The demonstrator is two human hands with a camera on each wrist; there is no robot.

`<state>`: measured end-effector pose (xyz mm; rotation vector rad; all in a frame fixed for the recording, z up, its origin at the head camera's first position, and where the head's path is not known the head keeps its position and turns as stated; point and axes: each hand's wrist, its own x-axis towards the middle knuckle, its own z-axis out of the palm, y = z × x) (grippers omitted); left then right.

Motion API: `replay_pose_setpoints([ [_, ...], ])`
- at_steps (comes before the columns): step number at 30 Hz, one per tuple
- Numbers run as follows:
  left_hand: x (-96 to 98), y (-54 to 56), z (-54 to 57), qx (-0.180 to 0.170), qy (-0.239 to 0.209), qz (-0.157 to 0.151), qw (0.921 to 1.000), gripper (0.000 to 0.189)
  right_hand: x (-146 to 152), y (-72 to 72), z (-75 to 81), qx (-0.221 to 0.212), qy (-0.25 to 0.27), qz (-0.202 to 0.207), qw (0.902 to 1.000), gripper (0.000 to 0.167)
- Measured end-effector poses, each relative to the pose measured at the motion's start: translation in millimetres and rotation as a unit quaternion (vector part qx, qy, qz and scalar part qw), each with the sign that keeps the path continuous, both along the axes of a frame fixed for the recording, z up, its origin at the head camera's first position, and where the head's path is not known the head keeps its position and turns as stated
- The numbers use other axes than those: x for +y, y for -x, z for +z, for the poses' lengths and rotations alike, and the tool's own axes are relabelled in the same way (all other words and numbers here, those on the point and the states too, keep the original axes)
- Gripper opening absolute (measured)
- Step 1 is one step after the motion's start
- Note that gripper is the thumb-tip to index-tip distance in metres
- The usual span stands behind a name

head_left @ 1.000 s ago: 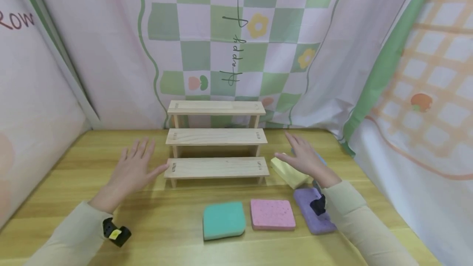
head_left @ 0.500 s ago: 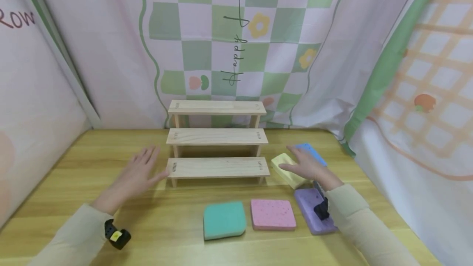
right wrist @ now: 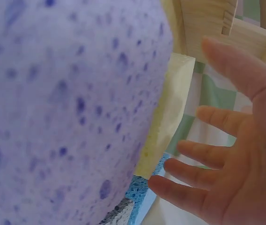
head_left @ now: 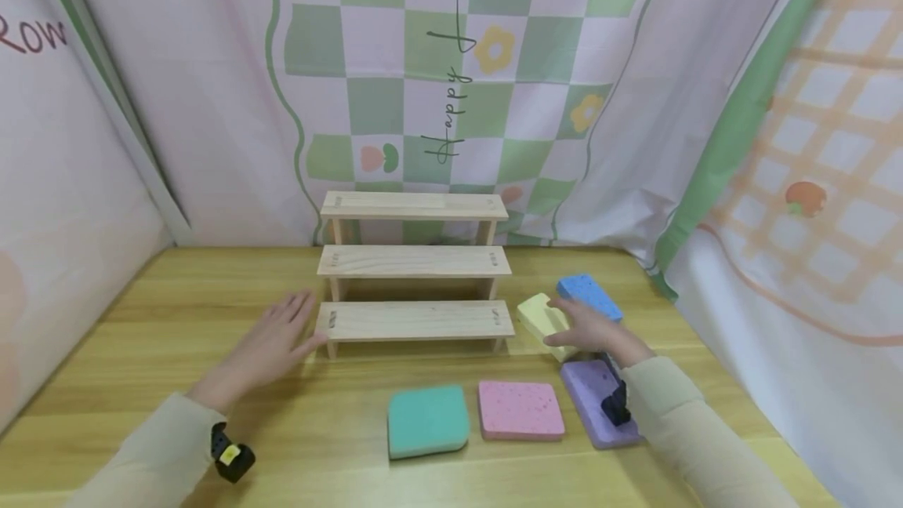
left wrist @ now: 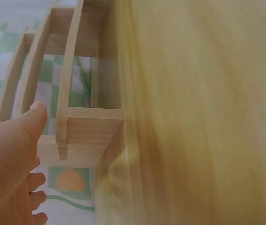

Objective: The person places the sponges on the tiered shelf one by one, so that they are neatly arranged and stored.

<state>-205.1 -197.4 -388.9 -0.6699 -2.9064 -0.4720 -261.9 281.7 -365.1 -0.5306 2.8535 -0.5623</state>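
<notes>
A three-tier wooden step shelf [head_left: 416,321] stands at the back middle of the table, its boards bare. Beside its left end is my left hand [head_left: 264,347], fingers extended and holding nothing; the left wrist view shows the thumb close to the lowest board, contact unclear. My right hand [head_left: 596,332] hovers over a pale yellow sponge [head_left: 534,315], fingers spread in the right wrist view and nothing gripped. Behind that hand lies a blue sponge [head_left: 589,296]. A purple sponge [head_left: 592,398] sits under the right wrist, filling much of the right wrist view.
A pink sponge [head_left: 520,410] and a teal sponge [head_left: 428,420] lie in front of the shelf. A grey speckled sponge [right wrist: 120,213] peeks out beside the purple one. Patterned curtains [head_left: 487,108] enclose the wooden table [head_left: 303,445] at the back and sides.
My right hand has lowered towards the yellow sponge, exposing more of the blue one. The left hand has come down and shifted right, closer to the shelf. The sponges stay in place.
</notes>
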Motion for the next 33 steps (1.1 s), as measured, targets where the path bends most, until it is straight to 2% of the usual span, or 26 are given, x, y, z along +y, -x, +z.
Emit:
replay_pose_setpoints([
  [14, 3.3, 2.0, -15.4, 0.021, 0.018, -0.014, 0.9995, 0.064, -0.7, -2.2, -3.0, -0.041, -0.03, -0.036, 0.9981, 0.075],
  [20, 4.4, 2.6, -17.1, 0.026, 0.021, -0.019, 0.9993, 0.061, -0.9, -1.9, -2.1, -0.05, -0.036, -0.048, 0.997, 0.078],
  [33, 6.9, 1.3, -17.6, 0.03, 0.022, -0.015, 0.9992, 0.056, -2.4, -0.4, 1.3, -0.042, -0.041, -0.048, 0.9971, 0.07],
])
